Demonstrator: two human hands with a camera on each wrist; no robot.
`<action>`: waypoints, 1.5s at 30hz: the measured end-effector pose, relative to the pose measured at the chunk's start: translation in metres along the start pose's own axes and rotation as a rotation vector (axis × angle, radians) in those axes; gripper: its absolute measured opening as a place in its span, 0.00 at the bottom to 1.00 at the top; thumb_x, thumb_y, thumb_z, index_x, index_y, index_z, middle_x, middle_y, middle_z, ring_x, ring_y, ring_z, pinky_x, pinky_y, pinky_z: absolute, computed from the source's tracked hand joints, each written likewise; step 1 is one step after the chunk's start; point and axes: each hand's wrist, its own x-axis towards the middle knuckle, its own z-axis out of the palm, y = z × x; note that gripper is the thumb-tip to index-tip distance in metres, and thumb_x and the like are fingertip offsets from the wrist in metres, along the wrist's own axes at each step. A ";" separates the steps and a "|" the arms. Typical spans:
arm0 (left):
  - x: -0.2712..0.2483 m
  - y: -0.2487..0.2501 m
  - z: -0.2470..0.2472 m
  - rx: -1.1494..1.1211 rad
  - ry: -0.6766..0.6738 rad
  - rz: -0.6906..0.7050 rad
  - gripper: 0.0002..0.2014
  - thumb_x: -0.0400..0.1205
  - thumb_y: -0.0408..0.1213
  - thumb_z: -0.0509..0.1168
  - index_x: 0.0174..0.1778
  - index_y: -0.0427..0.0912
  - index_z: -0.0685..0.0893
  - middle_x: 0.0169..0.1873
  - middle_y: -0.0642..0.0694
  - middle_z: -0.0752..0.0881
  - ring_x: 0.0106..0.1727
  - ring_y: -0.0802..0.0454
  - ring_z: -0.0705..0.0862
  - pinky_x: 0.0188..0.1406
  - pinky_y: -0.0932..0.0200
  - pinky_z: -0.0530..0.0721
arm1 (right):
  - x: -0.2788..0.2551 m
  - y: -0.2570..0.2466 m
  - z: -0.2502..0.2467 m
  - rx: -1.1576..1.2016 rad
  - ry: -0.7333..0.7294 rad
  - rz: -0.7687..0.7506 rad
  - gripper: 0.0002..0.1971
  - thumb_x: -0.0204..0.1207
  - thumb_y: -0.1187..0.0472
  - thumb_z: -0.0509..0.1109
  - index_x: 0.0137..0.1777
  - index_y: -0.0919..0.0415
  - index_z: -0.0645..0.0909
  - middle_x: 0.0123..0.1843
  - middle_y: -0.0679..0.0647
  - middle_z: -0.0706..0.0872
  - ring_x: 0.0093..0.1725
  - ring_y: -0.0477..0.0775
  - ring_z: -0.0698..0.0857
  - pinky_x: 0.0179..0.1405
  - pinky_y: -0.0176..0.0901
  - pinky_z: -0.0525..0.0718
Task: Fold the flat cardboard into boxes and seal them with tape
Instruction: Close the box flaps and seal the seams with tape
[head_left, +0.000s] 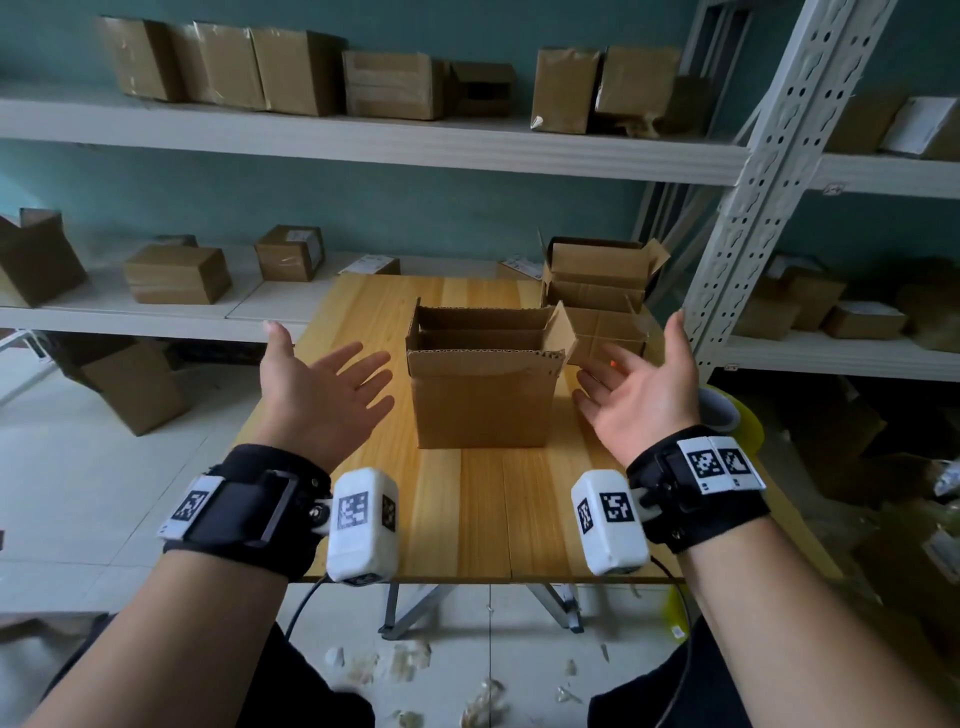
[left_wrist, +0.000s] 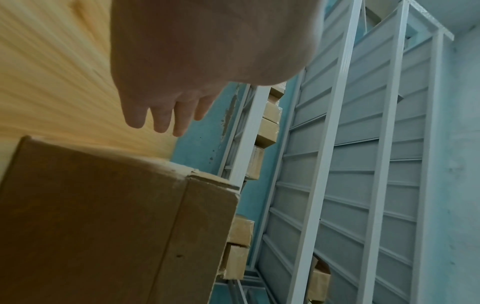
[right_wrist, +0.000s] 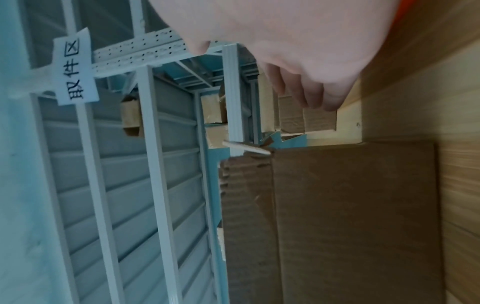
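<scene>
A: Item one, far left: shelving (head_left: 363, 140) along the teal wall, two tiers, brown cartons in a row on each.

B: Noted. Next?

A: Left hand (head_left: 324, 397), palm up, fingers spread and relaxed, holding nothing. It hangs over the wooden table (head_left: 483, 509), just beside the box but apart from it.

B: And the box itself?

A: Cardboard box (head_left: 483, 405), upright at the middle of the table, top flaps open; the right flap leans outward. The left wrist view shows its side wall close under the fingers (left_wrist: 161, 121), no contact.

B: Right of that?

A: Right hand (head_left: 641, 392), palm turned inward, fingers loose, nothing in it, near the box's right side. Behind it, two more open cartons (head_left: 602, 291) stacked at the table's far right corner. A tape roll (head_left: 724, 410) sits at the right edge, partly hidden by the wrist.

B: Last?

A: White perforated upright (head_left: 779, 156), leaning across the far right.
</scene>
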 end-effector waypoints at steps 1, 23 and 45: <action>0.000 0.000 -0.001 -0.002 0.001 -0.001 0.51 0.85 0.77 0.45 0.87 0.35 0.71 0.80 0.28 0.79 0.87 0.31 0.70 0.89 0.29 0.62 | 0.001 -0.001 -0.001 0.011 0.005 0.007 0.48 0.81 0.24 0.59 0.88 0.61 0.67 0.85 0.69 0.72 0.88 0.66 0.67 0.86 0.63 0.61; 0.003 0.003 -0.004 -0.006 0.002 -0.006 0.48 0.87 0.75 0.43 0.85 0.36 0.75 0.81 0.28 0.77 0.86 0.30 0.72 0.88 0.27 0.63 | 0.011 -0.004 -0.008 0.078 0.019 -0.062 0.35 0.88 0.36 0.55 0.84 0.61 0.74 0.79 0.70 0.78 0.82 0.67 0.75 0.87 0.65 0.64; -0.013 -0.042 0.027 0.253 0.148 0.052 0.33 0.91 0.68 0.50 0.60 0.40 0.85 0.53 0.43 0.91 0.63 0.43 0.88 0.71 0.42 0.82 | -0.006 0.049 0.028 -0.358 0.171 -0.042 0.67 0.47 0.05 0.60 0.82 0.49 0.75 0.79 0.55 0.83 0.78 0.61 0.81 0.81 0.70 0.74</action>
